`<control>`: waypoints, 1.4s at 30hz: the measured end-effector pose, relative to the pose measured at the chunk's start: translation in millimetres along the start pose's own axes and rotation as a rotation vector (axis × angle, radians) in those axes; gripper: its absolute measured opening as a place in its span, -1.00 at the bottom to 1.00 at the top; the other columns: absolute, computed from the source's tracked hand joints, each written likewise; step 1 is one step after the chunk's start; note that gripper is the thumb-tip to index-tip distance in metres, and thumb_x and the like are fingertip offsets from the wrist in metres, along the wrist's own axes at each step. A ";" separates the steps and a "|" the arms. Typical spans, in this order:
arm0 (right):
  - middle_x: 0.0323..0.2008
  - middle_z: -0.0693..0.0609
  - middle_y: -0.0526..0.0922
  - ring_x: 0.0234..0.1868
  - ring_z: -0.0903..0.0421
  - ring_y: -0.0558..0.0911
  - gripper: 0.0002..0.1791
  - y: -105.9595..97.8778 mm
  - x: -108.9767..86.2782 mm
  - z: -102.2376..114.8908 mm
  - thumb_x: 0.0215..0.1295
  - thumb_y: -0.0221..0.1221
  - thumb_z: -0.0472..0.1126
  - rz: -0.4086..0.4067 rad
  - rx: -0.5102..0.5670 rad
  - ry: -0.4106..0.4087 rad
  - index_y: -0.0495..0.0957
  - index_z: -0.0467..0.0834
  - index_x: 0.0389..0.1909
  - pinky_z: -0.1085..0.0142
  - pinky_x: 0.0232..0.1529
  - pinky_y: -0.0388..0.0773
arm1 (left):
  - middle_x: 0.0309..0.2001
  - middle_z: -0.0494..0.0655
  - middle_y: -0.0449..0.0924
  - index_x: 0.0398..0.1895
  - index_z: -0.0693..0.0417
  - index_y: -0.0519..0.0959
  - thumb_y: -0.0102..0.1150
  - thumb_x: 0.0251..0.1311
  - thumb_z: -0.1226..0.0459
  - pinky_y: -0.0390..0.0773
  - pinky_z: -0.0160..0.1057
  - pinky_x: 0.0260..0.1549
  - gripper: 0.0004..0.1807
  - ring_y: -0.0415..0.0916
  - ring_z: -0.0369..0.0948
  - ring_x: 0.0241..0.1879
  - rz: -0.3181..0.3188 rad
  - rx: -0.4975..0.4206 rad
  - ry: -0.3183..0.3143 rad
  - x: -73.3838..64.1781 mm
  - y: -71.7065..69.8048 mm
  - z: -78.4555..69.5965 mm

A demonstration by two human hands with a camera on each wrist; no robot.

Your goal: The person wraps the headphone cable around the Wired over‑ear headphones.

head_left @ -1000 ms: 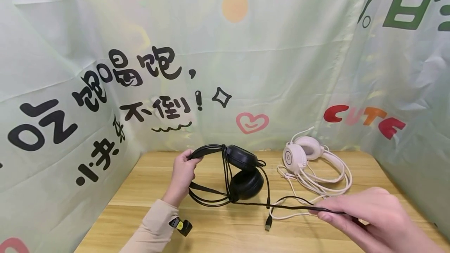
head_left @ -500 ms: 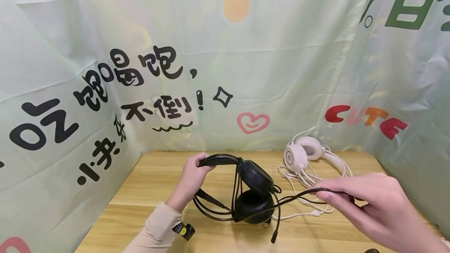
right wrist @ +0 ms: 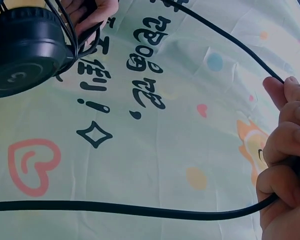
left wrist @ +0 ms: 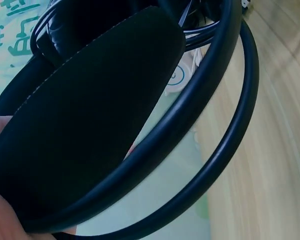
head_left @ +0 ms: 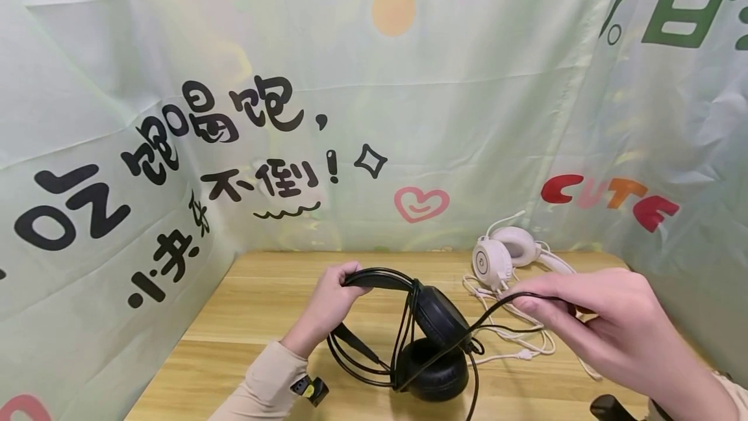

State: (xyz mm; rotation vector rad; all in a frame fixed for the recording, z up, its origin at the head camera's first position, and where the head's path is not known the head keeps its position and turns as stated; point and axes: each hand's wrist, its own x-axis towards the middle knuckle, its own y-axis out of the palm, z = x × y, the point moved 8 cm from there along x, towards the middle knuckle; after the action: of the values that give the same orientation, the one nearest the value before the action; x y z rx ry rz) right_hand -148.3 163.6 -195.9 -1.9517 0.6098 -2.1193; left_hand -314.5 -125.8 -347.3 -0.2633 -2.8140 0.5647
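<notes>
Several cord loops [head_left: 404, 330] already cross the black headset [head_left: 437, 372], its headband [head_left: 380, 279] gripped by the left hand [head_left: 332, 303], left of the white headset [head_left: 491, 263]; the right hand [head_left: 613, 331] grips cord [right wrist: 210, 216] apparently left to wind.

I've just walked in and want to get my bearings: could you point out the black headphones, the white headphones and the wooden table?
Black headphones [head_left: 442, 318]: head view, on the upper ear cup.
White headphones [head_left: 490, 264]: head view, on an ear cup.
Wooden table [head_left: 263, 286]: head view, on bare tabletop.
</notes>
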 end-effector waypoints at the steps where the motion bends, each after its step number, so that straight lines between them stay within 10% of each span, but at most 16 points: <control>1: -0.52 0.23 0.57 -0.56 0.48 0.35 -0.85 0.3 1.0 -0.5 0.49 0.34 -0.23 0.006 -0.012 0.005 0.79 -0.24 -0.21 0.71 -0.47 0.20 | -0.52 -0.17 0.28 -0.44 0.15 0.53 0.29 0.29 0.41 0.31 -0.25 -0.28 -0.84 0.22 -0.24 -0.47 0.010 0.008 0.006 -0.2 1.3 -0.9; 42: -0.41 0.18 0.77 -0.60 0.48 0.33 -0.78 15.3 0.6 -66.9 0.51 0.32 -0.02 -0.007 -0.157 0.220 0.82 -0.07 -0.20 0.60 -0.55 0.27 | -0.53 -0.23 0.24 -0.47 0.14 0.48 0.22 0.23 0.45 0.29 -0.36 -0.33 -0.84 0.17 -0.32 -0.50 0.352 0.001 0.111 -11.7 41.4 -18.7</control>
State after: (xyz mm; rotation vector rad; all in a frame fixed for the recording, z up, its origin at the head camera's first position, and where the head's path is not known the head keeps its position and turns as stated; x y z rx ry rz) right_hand -216.3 160.8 -204.9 -1.8095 0.8333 -2.3762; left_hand -292.9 -84.3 -349.7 -0.7754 -2.6731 0.6014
